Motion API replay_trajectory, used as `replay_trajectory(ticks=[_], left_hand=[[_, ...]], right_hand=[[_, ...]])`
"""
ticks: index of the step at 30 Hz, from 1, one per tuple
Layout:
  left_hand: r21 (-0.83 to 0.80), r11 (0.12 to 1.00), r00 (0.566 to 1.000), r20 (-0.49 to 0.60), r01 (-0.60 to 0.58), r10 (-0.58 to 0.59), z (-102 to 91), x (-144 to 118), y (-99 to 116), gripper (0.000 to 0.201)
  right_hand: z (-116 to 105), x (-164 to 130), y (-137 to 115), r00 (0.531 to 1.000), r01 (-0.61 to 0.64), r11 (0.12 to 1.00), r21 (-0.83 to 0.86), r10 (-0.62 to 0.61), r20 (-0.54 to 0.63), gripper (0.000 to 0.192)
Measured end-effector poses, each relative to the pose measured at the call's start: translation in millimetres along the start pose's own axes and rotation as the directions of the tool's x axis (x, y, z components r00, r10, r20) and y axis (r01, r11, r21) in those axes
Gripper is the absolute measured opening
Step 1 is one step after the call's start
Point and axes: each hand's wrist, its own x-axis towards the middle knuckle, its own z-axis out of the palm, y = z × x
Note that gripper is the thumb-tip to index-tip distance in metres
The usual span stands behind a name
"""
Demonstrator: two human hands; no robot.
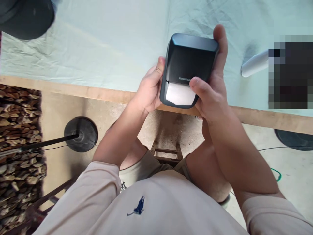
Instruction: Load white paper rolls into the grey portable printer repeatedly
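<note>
A black label printer marked NIIMBOT is held up over the front edge of the table, tilted slightly. White label paper shows at its lower end. My left hand grips the printer's left side, thumb along the edge, with most of its fingers hidden behind it. My right hand wraps around the right side. Its thumb lies on the front near the lettering and the label slot, and a finger reaches up past the top right corner.
A pale green cloth covers the table with its wooden edge. A dark round object is at the upper left. To the right lies a white roll beside a blurred-out patch. Below are a round stand base, stacked firewood and a wooden stool.
</note>
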Motion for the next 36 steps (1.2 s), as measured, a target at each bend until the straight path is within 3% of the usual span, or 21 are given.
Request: replay_trajectory(ticks=[3, 5, 8, 12, 14, 16, 17, 19, 22, 24, 27, 29, 33, 36], left_hand=[[-0.015, 0.998, 0.998, 0.003, 0.068, -0.068, 0.4, -1, 3, 0.034], [-0.050, 0.990, 0.991, 0.031, 0.131, -0.130, 3.2, -1, 5, 0.040], [-0.066, 0.990, 0.990, 0.072, 0.128, -0.123, 8.5, -4, 5, 0.047], [0.003, 0.995, 0.995, 0.035, 0.096, -0.096, 10.2, -7, 3, 0.024], [0.027, 0.989, 0.989, -0.021, 0.146, -0.145, 8.5, -8, 3, 0.027], [0.062, 0.987, 0.989, -0.033, 0.147, -0.145, 7.3, -7, 4, 0.026], [0.085, 0.989, 0.992, -0.013, 0.125, -0.124, 7.7, -7, 4, 0.025], [0.121, 0.988, 0.995, 0.021, 0.093, -0.096, 10.9, -7, 4, 0.024], [0.095, 0.991, 0.994, -0.063, 0.099, -0.094, 20.1, -8, 4, 0.028], [0.051, 0.992, 0.985, -0.134, 0.117, -0.109, 24.4, -9, 4, 0.032], [0.077, 0.979, 0.977, -0.122, 0.187, -0.177, 23.5, -10, 5, 0.032], [0.144, 0.969, 0.978, -0.088, 0.202, -0.191, 19.9, -11, 5, 0.028], [0.221, 0.969, 0.994, -0.021, 0.107, -0.105, 13.8, -9, 4, 0.024], [0.178, 0.982, 0.998, 0.012, 0.058, -0.061, 10.1, -7, 3, 0.019]], right_hand=[[-3, 0, -9, 0.996, -0.027, 0.999, 0.040, 0.023, 0.080, 0.102], [-8, 0, -14, 0.994, -0.017, 0.999, -0.028, 0.020, 0.105, 0.098], [-17, 0, -18, 0.993, 0.104, 0.969, -0.223, -0.115, -0.037, 0.079], [-16, 5, -23, 0.868, 0.203, 0.888, -0.412, -0.358, -0.344, 0.038], [-12, 8, -27, 0.799, 0.211, 0.900, -0.381, -0.383, -0.463, 0.024], [-10, 8, -31, 0.755, 0.229, 0.906, -0.355, -0.396, -0.523, 0.023], [-10, 7, -33, 0.765, 0.222, 0.896, -0.384, -0.404, -0.501, 0.022], [-13, 4, -36, 0.853, 0.168, 0.835, -0.525, -0.390, -0.347, 0.017], [-22, -1, -37, 0.971, 0.079, 0.697, -0.713, -0.217, -0.104, 0.009], [-29, -3, -37, 0.993, 0.013, 0.629, -0.777, -0.101, -0.066, 0.015], [-37, -4, -37, 0.998, -0.060, 0.584, -0.810, 0.016, -0.063, 0.029], [-39, -4, -39, 0.997, -0.076, 0.621, -0.780, 0.048, -0.059, 0.036], [-38, -8, -47, 0.996, -0.090, 0.749, -0.657, 0.052, -0.077, 0.044], [-38, -7, -46, 0.981, -0.040, 0.947, -0.318, -0.024, -0.194, 0.034]])
